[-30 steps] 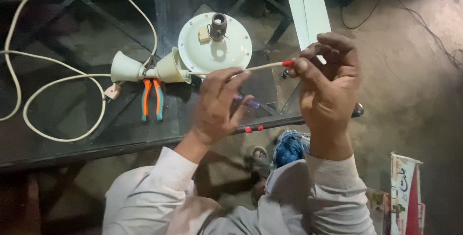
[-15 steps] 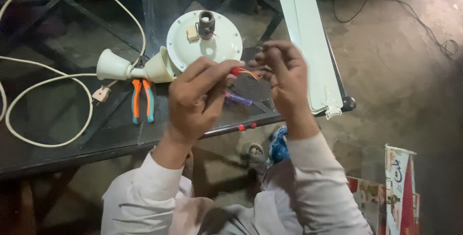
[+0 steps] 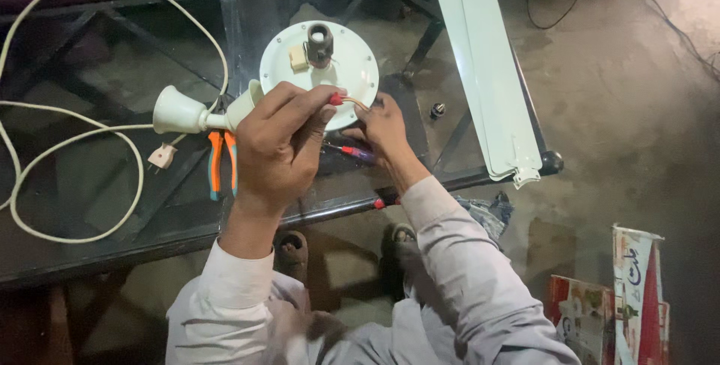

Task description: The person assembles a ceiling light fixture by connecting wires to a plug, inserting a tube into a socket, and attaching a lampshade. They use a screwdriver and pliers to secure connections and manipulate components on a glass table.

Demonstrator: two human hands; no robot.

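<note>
My left hand [image 3: 281, 144] pinches a thin wire with a red sleeve [image 3: 336, 99] between thumb and forefinger, just over the rim of a round white fan motor housing [image 3: 300, 73] lying on the glass table [image 3: 97, 200]. My right hand [image 3: 384, 127] is lower, beside the housing's edge, with its fingertips closed on the wire's other, orange end. A small screwdriver with a red and blue handle [image 3: 352, 153] lies on the glass under both hands.
White fan blades [image 3: 487, 73] lie along the table's right side, with a small bolt [image 3: 437, 110] near them. Orange-handled pliers [image 3: 223, 163], two white cone-shaped covers [image 3: 180, 110] and a looped white cable with a plug [image 3: 161, 157] lie left. Printed boxes [image 3: 630, 297] stand on the floor.
Both hands have come down from chest height to the motor housing. The right hand dropped furthest, to the table. The view shifted so the blades are in full sight.
</note>
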